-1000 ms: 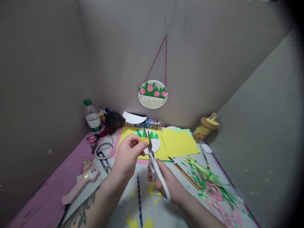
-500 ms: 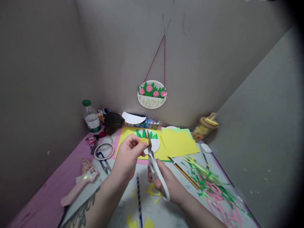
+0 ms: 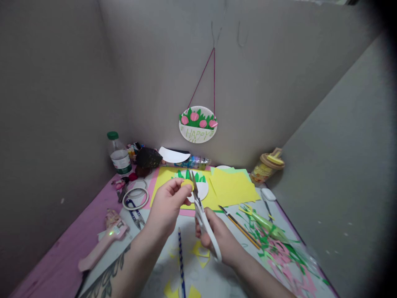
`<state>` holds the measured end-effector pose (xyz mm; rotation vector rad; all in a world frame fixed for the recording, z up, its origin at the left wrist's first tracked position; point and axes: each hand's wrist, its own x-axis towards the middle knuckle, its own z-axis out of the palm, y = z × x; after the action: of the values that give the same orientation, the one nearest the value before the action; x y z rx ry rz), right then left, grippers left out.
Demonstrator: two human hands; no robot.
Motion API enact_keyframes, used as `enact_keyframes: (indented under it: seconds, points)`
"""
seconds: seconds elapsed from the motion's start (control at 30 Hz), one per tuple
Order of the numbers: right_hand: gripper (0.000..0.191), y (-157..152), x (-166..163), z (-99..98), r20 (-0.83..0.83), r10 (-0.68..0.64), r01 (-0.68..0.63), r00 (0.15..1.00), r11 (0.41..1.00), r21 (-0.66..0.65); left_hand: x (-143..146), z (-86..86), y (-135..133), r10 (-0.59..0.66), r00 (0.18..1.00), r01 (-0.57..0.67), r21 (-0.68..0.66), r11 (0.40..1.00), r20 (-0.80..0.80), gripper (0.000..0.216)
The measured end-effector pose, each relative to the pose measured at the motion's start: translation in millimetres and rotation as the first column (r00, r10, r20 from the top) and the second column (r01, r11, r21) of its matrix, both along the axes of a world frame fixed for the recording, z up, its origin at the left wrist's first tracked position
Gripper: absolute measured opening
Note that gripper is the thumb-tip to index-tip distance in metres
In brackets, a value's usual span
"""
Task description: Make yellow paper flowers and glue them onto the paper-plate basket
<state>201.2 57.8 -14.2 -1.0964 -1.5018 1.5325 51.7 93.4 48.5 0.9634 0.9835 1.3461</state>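
Pinched in my left hand (image 3: 169, 203) is a small rounded piece of yellow paper (image 3: 187, 184). My right hand (image 3: 217, 238) grips the white handles of a pair of scissors (image 3: 203, 221), whose blades point up and away, right at the edge of the yellow piece. Behind both hands lies a white paper plate (image 3: 202, 191) with green paper leaves (image 3: 200, 178) along its upper part, partly hidden by my left hand. It rests on a yellow paper sheet (image 3: 164, 178). Below my hands are a blue patterned pencil (image 3: 181, 260) and yellow paper scraps (image 3: 202, 251).
A pink glue gun (image 3: 104, 246), white tape rings (image 3: 135, 198) and blue thread snips (image 3: 135, 214) lie left. Right are a craft knife (image 3: 240, 227), green and pink scraps (image 3: 281, 252) and a lidded cup (image 3: 266, 166). A bottle (image 3: 119, 155) stands back left; a decorated plate (image 3: 198, 125) hangs on the wall.
The scissor blades have closed together at the yellow piece's edge. My left hand has hardly moved, and the view has shifted slightly.
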Motion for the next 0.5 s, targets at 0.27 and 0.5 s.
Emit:
enact_keyframes:
  seconds: [0.27, 0.5]
  points:
    - [0.053, 1.4, 2.0, 5.1, 0.037, 0.014, -0.014, 0.999, 1.0, -0.009, -8.2, 7.3, 0.2, -0.009, 0.988, 0.019, 0.065, 0.998, -0.153, 0.015]
    - [0.048, 2.3, 5.0, 14.6, 0.065, 0.033, -0.032, 0.997, 0.999, -0.013, -17.2, 13.8, 2.7, -0.043, 0.97, 0.067, 0.089, 0.994, -0.241, 0.017]
